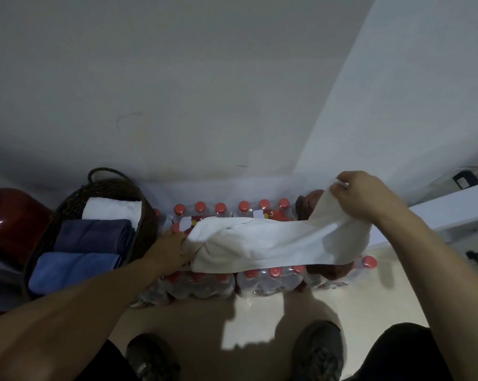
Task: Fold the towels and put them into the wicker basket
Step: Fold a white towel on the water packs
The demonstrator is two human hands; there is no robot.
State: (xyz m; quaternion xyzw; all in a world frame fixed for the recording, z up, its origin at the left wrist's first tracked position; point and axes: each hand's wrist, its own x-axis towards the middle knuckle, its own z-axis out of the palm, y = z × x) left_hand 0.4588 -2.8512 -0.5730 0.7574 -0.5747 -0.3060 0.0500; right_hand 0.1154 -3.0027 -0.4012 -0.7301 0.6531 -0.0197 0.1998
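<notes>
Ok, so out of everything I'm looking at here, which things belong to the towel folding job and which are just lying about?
Part of the job:
white towel, held by left hand and right hand
wicker basket
folded white towel, dark blue towel and light blue towel in the basket

Just lying about:
packs of red-capped bottles under the towel
red object left of the basket

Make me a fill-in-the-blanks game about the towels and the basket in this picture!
1. The wicker basket already holds ____ folded towels.
2. Both hands, left hand and right hand, hold a towel whose colour is ____.
3. That towel is stretched over packs of bottles with ____ caps.
4. The basket is on the ____ side of the bottles.

Missing words: three; white; red; left
</notes>
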